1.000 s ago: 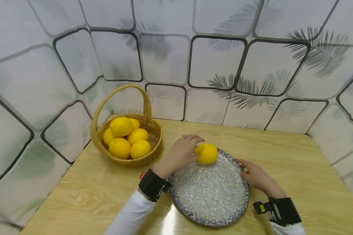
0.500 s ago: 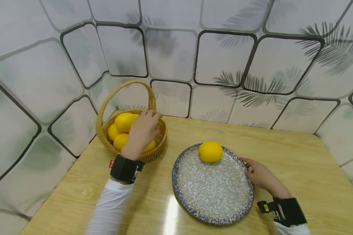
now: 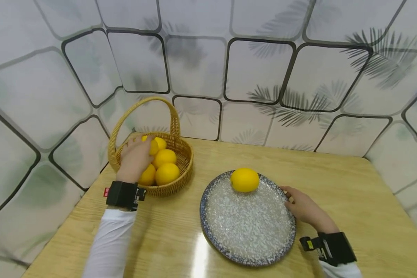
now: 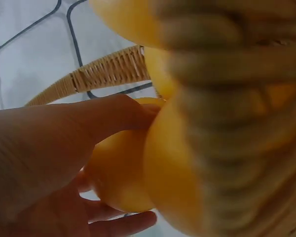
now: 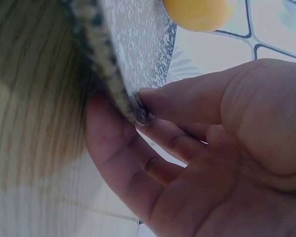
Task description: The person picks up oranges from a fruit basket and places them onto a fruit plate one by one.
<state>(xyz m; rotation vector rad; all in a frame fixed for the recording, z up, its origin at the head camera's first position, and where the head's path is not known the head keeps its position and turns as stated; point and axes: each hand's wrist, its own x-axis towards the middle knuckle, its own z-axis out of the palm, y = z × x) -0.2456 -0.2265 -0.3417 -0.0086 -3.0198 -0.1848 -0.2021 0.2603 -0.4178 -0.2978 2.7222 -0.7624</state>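
Observation:
My left hand (image 3: 136, 155) is inside a wicker basket (image 3: 183, 170) at the table's back left. It grips a yellow fruit (image 4: 119, 170) there; in the left wrist view the thumb (image 4: 108, 116) lies over the fruit and the fingers curl under it. Several more yellow fruits (image 3: 166, 173) lie in the basket. My right hand (image 3: 293, 202) pinches the right rim of a speckled blue-edged plate (image 3: 250, 231), thumb (image 5: 187, 94) on top and fingers underneath. One yellow fruit (image 3: 244, 180) sits at the plate's far edge.
The basket's tall arched handle (image 3: 144, 105) rises above my left hand. The wooden table (image 3: 351, 185) is boxed in by patterned white walls (image 3: 257, 69) at the back and both sides. A glare streak lies on the wood by the plate's near left.
My left hand let go of the fruit on the plate, swung left to the basket, and now has sunk into its left side and grips a fruit. The right hand stayed on the plate rim.

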